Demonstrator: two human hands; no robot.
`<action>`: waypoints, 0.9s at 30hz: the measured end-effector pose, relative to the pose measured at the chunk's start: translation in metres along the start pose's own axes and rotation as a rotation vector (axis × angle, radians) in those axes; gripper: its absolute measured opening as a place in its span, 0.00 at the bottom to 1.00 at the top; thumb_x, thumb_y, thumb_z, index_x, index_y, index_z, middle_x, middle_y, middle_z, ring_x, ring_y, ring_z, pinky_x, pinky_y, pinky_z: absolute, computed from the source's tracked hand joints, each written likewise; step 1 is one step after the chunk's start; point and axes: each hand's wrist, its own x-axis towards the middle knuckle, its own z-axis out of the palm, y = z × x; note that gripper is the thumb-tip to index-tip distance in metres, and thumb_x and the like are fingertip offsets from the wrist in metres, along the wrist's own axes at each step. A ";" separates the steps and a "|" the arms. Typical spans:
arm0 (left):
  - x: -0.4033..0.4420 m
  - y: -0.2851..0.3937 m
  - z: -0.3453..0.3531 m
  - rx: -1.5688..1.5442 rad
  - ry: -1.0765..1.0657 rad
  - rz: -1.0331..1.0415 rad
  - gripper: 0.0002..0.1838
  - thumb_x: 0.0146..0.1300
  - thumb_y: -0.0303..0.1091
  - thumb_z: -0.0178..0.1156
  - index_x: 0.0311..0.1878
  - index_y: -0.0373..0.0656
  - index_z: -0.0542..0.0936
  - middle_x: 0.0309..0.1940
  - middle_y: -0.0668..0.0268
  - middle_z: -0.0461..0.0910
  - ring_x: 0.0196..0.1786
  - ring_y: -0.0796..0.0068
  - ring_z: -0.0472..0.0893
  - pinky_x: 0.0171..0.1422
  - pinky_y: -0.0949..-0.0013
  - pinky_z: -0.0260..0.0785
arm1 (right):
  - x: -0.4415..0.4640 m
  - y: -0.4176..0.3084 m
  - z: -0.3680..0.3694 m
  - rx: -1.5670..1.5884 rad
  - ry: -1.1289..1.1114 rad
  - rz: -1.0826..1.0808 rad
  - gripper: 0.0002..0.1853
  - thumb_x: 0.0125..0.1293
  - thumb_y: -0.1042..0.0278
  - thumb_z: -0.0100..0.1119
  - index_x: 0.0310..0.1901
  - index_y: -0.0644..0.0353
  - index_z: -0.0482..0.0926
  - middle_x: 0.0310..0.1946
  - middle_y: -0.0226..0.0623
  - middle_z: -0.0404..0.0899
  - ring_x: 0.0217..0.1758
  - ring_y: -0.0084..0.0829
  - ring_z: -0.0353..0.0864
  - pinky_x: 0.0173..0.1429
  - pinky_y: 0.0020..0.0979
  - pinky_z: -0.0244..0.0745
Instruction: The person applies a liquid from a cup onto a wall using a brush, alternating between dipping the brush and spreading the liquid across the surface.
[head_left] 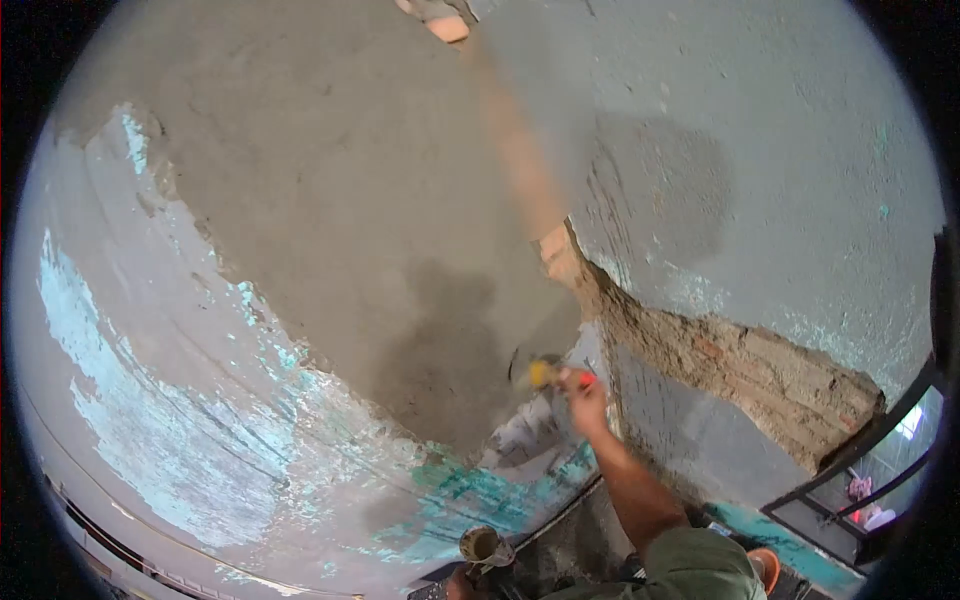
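My right hand [583, 397] reaches up to the wall with closed fingers around a small brush [541, 373], yellow at its far end and red near the fingers. Its tip is close to the lower edge of the grey-brown plaster [330, 200]; whether it touches is hard to tell. At the bottom edge, my left hand [463, 584] is partly cut off by the frame. It appears closed on a small mug [481, 545], whose open top faces up with something greyish inside.
A broken channel with exposed brick [740, 370] runs to the lower right of the wall. Peeling turquoise paint [470, 495] lies below the plaster. A dark-framed window opening [890, 470] stands at right. An orange container [766, 565] is partly hidden beside my sleeve.
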 end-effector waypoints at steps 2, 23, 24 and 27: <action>-0.014 0.005 0.022 0.087 0.132 -0.004 0.14 0.72 0.34 0.47 0.28 0.46 0.67 0.20 0.71 0.57 0.20 0.75 0.54 0.26 0.64 0.54 | 0.038 -0.007 -0.009 0.464 0.146 0.203 0.13 0.72 0.66 0.55 0.50 0.66 0.79 0.35 0.36 0.83 0.37 0.33 0.82 0.43 0.29 0.78; -0.008 -0.002 0.047 0.089 0.070 0.183 0.17 0.70 0.38 0.52 0.53 0.35 0.79 0.26 0.68 0.68 0.24 0.77 0.61 0.29 0.66 0.58 | 0.152 -0.145 0.107 0.743 0.123 0.103 0.12 0.67 0.71 0.59 0.46 0.71 0.75 0.41 0.42 0.78 0.42 0.38 0.83 0.52 0.36 0.83; 0.003 -0.005 0.044 -0.086 0.091 0.087 0.15 0.70 0.35 0.53 0.53 0.36 0.79 0.26 0.68 0.68 0.24 0.77 0.60 0.29 0.67 0.58 | 0.138 -0.131 0.101 0.775 0.179 0.134 0.11 0.66 0.72 0.59 0.45 0.71 0.75 0.40 0.42 0.78 0.41 0.38 0.83 0.51 0.36 0.83; 0.005 0.016 0.063 0.351 0.069 0.083 0.11 0.67 0.35 0.53 0.27 0.47 0.69 0.21 0.72 0.61 0.22 0.75 0.60 0.27 0.67 0.54 | 0.098 -0.060 0.048 0.566 0.278 0.253 0.08 0.67 0.74 0.55 0.43 0.70 0.76 0.37 0.42 0.79 0.36 0.36 0.83 0.47 0.32 0.84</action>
